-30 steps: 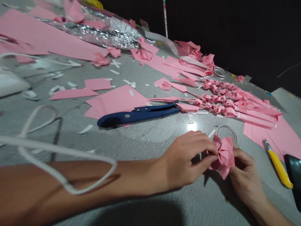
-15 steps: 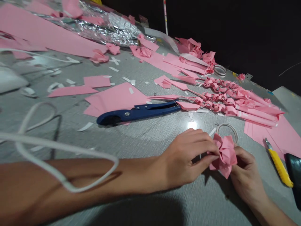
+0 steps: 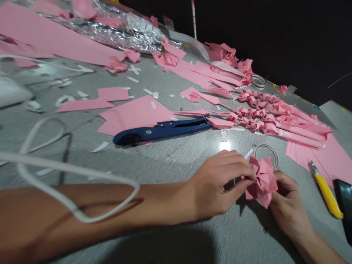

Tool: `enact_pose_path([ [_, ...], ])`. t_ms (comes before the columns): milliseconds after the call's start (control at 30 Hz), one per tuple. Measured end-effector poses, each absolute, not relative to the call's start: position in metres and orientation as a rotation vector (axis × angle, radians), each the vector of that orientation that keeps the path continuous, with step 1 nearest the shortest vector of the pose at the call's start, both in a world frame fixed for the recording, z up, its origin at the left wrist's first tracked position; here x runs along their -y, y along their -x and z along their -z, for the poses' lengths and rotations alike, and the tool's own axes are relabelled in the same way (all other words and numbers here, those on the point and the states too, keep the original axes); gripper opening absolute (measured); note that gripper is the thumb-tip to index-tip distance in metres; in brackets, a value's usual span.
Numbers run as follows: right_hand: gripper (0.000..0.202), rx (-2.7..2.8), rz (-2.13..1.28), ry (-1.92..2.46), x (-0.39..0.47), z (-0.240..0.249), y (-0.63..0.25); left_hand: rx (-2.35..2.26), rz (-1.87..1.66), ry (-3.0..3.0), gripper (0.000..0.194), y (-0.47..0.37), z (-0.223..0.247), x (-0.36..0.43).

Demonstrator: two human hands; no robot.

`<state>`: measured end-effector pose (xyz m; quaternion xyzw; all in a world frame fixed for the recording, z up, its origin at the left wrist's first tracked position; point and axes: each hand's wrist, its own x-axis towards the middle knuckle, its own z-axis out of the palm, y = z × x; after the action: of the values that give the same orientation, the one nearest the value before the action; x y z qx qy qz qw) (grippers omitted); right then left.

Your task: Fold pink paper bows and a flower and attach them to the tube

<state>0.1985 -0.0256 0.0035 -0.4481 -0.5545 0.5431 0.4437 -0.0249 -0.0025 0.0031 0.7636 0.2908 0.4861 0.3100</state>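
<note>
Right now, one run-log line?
left hand: pinching pink paper flower | right hand: holding same flower | yellow cutter: lying to the right

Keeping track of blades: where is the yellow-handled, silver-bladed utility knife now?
In the head view, the knife lies far right, between the right hand and a black rectangular object at the frame edge.

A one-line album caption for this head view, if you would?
Left hand and right hand holding a pink paper flower, paper chains and a blue tool lying beyond.
</note>
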Motion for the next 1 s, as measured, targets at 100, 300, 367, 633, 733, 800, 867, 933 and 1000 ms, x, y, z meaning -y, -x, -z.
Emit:
enact_pose_path([
  [100,0.006,1.375,-1.344,1.109,0.0254,-0.0024,-0.1979,-0.763,-1.304,-2.002,0.012,0.0231,-0.0016,0.0017],
  [300,0.006,1.429,-1.209,1.159,0.0284,-0.0030,-0.1940,-0.795,-1.378,-1.995,0.008,0.0218,0.0021,0.0028],
  [367,0.007,1.450,-1.164,1.177,0.0304,-0.0044,-0.1927,-0.832,-1.313,-2.008,0.008,0.0221,0.0018,0.0030],
  [633,0.010,1.475,-1.121,1.184,0.0326,-0.0054,-0.1898,-0.858,-1.300,-2.013,0.010,0.0219,-0.0011,0.0017],
  [733,0.010,1.476,-1.123,1.181,0.0326,-0.0051,-0.1903,-0.851,-1.297,-2.017,0.009,0.0224,-0.0023,0.0015],
  [800,0.011,1.482,-1.129,1.185,0.0330,-0.0051,-0.1906,-0.837,-1.296,-2.013,0.010,0.0229,-0.0021,0.0017],
  [867,0.011,1.486,-1.126,1.187,0.0336,-0.0051,-0.1908,-0.824,-1.296,-1.998,0.010,0.0235,-0.0017,0.0019],
  [933,0.010,1.489,-1.107,1.187,0.0341,-0.0051,-0.1909,-0.821,-1.288,-1.990,0.009,0.0239,-0.0016,0.0019],
  [1000,0.010,1.493,-1.087,1.193,0.0343,-0.0051,-0.1908,-0.829,-1.276,-1.993,0.009,0.0238,-0.0018,0.0015],
])
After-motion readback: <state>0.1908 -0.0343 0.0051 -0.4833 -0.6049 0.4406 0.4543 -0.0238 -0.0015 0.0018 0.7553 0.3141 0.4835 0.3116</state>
